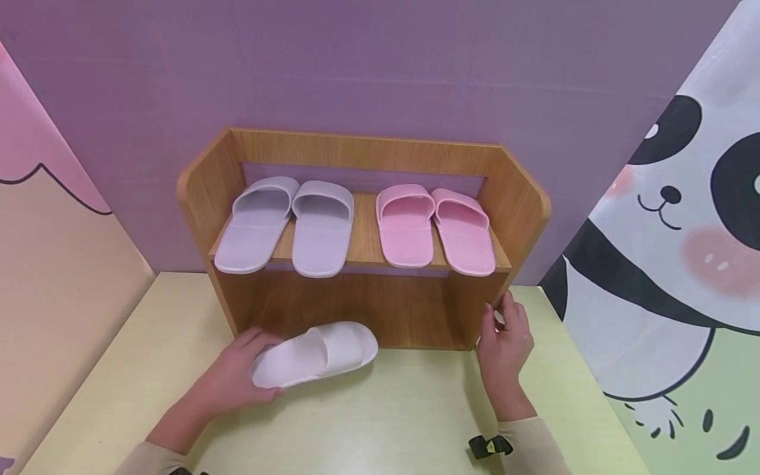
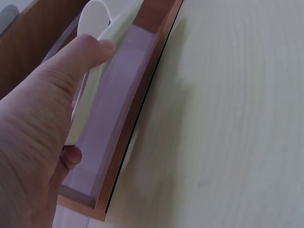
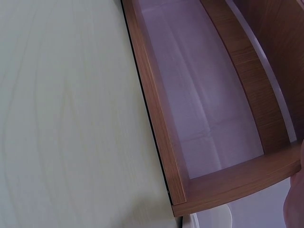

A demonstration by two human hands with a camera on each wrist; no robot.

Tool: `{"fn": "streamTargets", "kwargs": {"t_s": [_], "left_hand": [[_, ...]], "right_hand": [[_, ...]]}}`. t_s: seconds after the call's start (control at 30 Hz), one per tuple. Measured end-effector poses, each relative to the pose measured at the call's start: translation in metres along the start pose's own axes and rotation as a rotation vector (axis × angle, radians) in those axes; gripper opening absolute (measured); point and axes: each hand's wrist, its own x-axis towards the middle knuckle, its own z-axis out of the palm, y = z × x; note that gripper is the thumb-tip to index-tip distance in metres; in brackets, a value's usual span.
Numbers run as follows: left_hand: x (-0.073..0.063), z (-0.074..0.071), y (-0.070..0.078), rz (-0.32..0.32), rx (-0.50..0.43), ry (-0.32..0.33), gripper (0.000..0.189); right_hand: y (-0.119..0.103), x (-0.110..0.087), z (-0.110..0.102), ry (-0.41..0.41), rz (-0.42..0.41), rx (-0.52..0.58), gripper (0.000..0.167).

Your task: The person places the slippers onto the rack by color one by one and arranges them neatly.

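Note:
My left hand (image 1: 240, 373) grips a white slipper (image 1: 297, 359) by its heel end, thumb on the near side, other fingers partly hidden behind it. Its strap end points right, and it is tilted in front of the lower shelf of a wooden shoe rack (image 1: 368, 150). In the left wrist view the thumb presses the slipper's sole edge (image 2: 85, 111). At the rack's right side panel, my right hand (image 1: 506, 340) holds the front edge low down, fingertips partly hidden. On the upper shelf rest a pair of lilac slippers (image 1: 323, 241) and a pair of pink slippers (image 1: 406, 234).
The rack stands on a pale wood-grain table (image 1: 415, 415), against a purple backdrop (image 1: 368, 72). To the right rises a panel with a panda picture (image 1: 653, 277). A pink and beige panel (image 1: 53, 257) borders the left side.

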Motion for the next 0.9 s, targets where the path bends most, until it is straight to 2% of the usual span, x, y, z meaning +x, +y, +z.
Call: {"fn": "streamTargets", "kwargs": {"t_s": [0.2, 0.47, 0.9], "left_hand": [[0.007, 0.004, 0.008, 0.02, 0.01, 0.065, 0.076], [0.016, 0.01, 0.015, -0.011, 0.028, 0.124, 0.074], [0.032, 0.02, 0.026, -0.129, 0.02, 0.192, 0.078]], "right_hand": [[-0.001, 0.0, -0.001, 0.006, -0.018, 0.014, 0.036], [-0.001, 0.0, -0.002, 0.017, -0.033, 0.043, 0.035], [-0.001, 0.0, -0.001, 0.021, -0.022, 0.046, 0.034]]}}
